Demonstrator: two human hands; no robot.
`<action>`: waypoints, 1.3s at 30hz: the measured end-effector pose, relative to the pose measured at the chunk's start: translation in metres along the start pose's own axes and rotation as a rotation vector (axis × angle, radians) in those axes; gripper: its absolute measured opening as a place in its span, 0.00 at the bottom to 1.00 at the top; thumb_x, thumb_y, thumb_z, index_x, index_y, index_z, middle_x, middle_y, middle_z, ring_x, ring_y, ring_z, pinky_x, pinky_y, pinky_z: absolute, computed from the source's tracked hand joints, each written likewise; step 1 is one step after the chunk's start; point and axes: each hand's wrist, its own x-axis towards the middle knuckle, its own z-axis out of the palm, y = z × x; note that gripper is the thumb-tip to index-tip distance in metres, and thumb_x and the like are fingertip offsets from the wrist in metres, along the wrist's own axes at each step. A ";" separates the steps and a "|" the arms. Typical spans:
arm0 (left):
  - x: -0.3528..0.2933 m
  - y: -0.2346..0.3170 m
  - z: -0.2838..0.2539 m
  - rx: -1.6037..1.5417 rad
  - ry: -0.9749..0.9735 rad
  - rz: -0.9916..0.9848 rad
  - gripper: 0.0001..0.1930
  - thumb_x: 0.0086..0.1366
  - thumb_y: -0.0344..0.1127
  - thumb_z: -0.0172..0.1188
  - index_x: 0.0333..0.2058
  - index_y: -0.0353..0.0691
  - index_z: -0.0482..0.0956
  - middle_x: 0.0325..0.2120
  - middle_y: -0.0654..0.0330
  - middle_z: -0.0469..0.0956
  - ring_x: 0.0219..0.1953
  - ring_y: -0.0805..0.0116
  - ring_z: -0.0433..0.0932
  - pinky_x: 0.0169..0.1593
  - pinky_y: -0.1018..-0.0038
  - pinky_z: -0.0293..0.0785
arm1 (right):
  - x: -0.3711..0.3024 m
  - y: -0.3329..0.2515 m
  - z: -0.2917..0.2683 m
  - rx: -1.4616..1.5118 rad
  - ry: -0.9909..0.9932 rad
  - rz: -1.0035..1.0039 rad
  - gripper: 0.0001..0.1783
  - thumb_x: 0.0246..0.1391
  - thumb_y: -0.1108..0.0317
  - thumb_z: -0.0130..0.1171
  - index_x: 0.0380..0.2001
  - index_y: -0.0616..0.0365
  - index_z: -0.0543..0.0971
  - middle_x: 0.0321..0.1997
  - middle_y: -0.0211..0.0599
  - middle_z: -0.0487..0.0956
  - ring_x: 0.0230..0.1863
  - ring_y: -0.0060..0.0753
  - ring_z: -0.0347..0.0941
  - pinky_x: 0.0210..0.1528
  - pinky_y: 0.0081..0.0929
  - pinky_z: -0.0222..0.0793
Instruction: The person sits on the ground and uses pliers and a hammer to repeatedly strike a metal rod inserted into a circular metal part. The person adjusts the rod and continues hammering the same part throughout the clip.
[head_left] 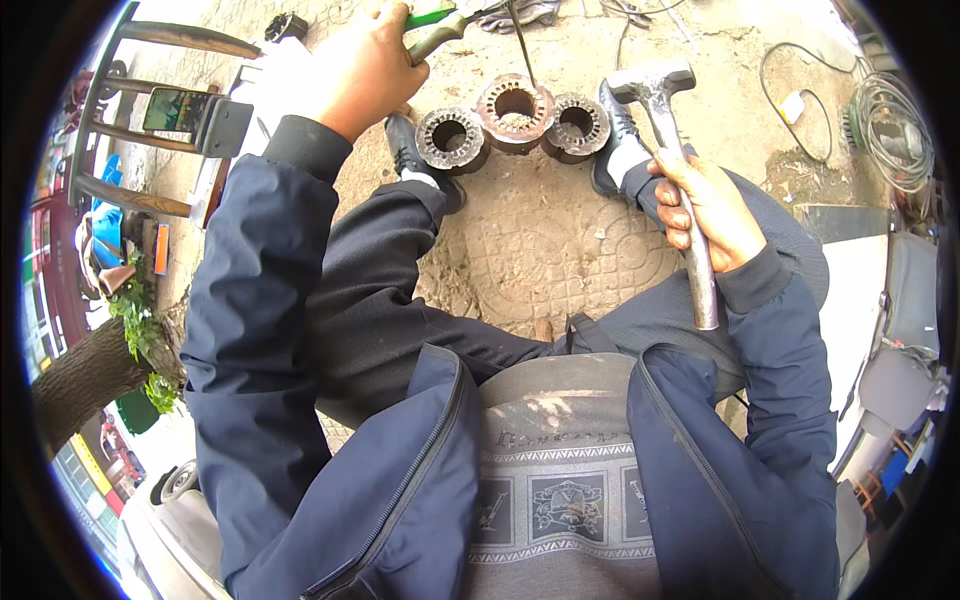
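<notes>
At the upper left, my left hand (365,70) is closed round the green handles of a pair of pliers (437,38). The pliers' jaws reach a thin dark metal rod (522,45), which slants down to the rim of the middle slotted metal ring, a motor stator core (515,112); the frame edge cuts off the rod's top. My right hand (705,205) grips an all-metal hammer (652,85) by its shaft, head up, over my right knee. A left stator core (452,140) and a right stator core (577,128) stand against the middle one, between my shoes.
A wooden-slatted rack (190,40) at the left carries a phone (175,110). Another small dark core (287,27) lies at the far left. Coiled wire (890,130) and a loose cable (800,105) lie at the right. A tree trunk (90,385) stands at the left.
</notes>
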 end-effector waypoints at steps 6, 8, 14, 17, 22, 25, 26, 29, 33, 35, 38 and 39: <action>0.001 -0.009 0.007 0.019 0.083 -0.006 0.28 0.59 0.46 0.68 0.57 0.44 0.78 0.33 0.49 0.87 0.34 0.48 0.87 0.40 0.57 0.83 | -0.004 -0.008 0.006 0.007 -0.020 -0.074 0.18 0.70 0.54 0.61 0.49 0.56 0.73 0.29 0.21 0.66 0.20 0.11 0.59 0.16 0.15 0.59; 0.003 -0.012 0.010 0.047 0.054 -0.015 0.28 0.59 0.46 0.68 0.57 0.44 0.79 0.33 0.49 0.87 0.35 0.48 0.87 0.40 0.58 0.83 | -0.005 -0.008 0.008 0.000 -0.031 -0.061 0.18 0.70 0.54 0.61 0.49 0.56 0.73 0.29 0.22 0.66 0.20 0.11 0.59 0.16 0.15 0.59; 0.004 -0.011 0.009 0.051 0.037 0.000 0.26 0.59 0.46 0.69 0.55 0.44 0.79 0.32 0.50 0.87 0.33 0.49 0.87 0.39 0.58 0.84 | -0.005 -0.006 0.008 -0.020 -0.038 -0.059 0.18 0.70 0.53 0.61 0.49 0.56 0.73 0.29 0.22 0.66 0.20 0.11 0.59 0.17 0.15 0.59; 0.003 -0.008 0.007 0.063 -0.002 -0.007 0.25 0.59 0.46 0.68 0.53 0.44 0.80 0.31 0.50 0.86 0.32 0.49 0.87 0.38 0.58 0.83 | -0.006 -0.008 0.010 -0.025 -0.035 -0.062 0.19 0.70 0.53 0.61 0.49 0.56 0.73 0.29 0.22 0.65 0.20 0.11 0.59 0.17 0.15 0.59; 0.005 -0.008 0.008 0.000 0.001 -0.008 0.22 0.60 0.46 0.67 0.51 0.44 0.80 0.31 0.50 0.86 0.32 0.47 0.87 0.37 0.56 0.82 | -0.010 -0.011 0.013 -0.028 -0.005 -0.079 0.19 0.70 0.53 0.61 0.50 0.57 0.73 0.29 0.22 0.65 0.20 0.11 0.59 0.17 0.15 0.59; 0.006 -0.009 0.009 0.016 0.012 0.003 0.22 0.60 0.46 0.67 0.51 0.45 0.79 0.31 0.49 0.86 0.33 0.46 0.87 0.38 0.56 0.82 | -0.012 -0.013 0.014 -0.040 -0.004 -0.098 0.19 0.70 0.53 0.60 0.50 0.57 0.72 0.29 0.21 0.65 0.20 0.11 0.59 0.17 0.15 0.58; 0.005 -0.008 0.009 0.023 0.008 0.001 0.22 0.60 0.46 0.67 0.51 0.45 0.79 0.31 0.49 0.86 0.33 0.46 0.87 0.38 0.55 0.82 | -0.011 -0.014 0.014 -0.041 -0.006 -0.102 0.19 0.70 0.53 0.60 0.50 0.57 0.72 0.29 0.21 0.65 0.20 0.11 0.59 0.17 0.15 0.58; 0.005 -0.006 0.006 0.068 0.013 -0.032 0.22 0.60 0.46 0.67 0.52 0.46 0.79 0.32 0.49 0.86 0.34 0.45 0.86 0.39 0.55 0.82 | -0.010 -0.014 0.014 -0.038 -0.026 -0.110 0.19 0.70 0.54 0.60 0.50 0.57 0.72 0.29 0.21 0.65 0.19 0.10 0.59 0.17 0.14 0.58; 0.006 -0.004 0.002 0.094 0.013 -0.040 0.23 0.60 0.47 0.67 0.53 0.46 0.79 0.32 0.48 0.86 0.34 0.44 0.86 0.39 0.54 0.82 | -0.010 -0.014 0.014 -0.048 0.002 -0.110 0.18 0.70 0.54 0.60 0.50 0.57 0.72 0.28 0.21 0.66 0.19 0.10 0.59 0.16 0.14 0.59; 0.007 -0.004 0.003 0.060 0.011 -0.028 0.23 0.60 0.47 0.67 0.53 0.47 0.79 0.31 0.49 0.86 0.34 0.45 0.86 0.39 0.54 0.82 | -0.010 -0.014 0.014 -0.040 0.005 -0.104 0.18 0.70 0.54 0.60 0.50 0.57 0.72 0.28 0.21 0.66 0.19 0.10 0.59 0.16 0.14 0.59; 0.009 -0.009 0.011 0.035 -0.004 -0.010 0.23 0.61 0.46 0.67 0.52 0.45 0.78 0.30 0.48 0.86 0.34 0.45 0.86 0.38 0.54 0.82 | -0.010 -0.013 0.014 -0.046 0.011 -0.103 0.18 0.70 0.54 0.60 0.49 0.57 0.72 0.28 0.21 0.66 0.19 0.10 0.59 0.16 0.14 0.59; 0.010 -0.010 0.014 0.032 -0.011 -0.006 0.23 0.61 0.45 0.67 0.52 0.44 0.78 0.30 0.48 0.86 0.33 0.44 0.86 0.38 0.54 0.82 | -0.010 -0.013 0.015 -0.054 0.010 -0.118 0.18 0.70 0.54 0.60 0.49 0.57 0.72 0.28 0.21 0.66 0.18 0.10 0.59 0.16 0.14 0.59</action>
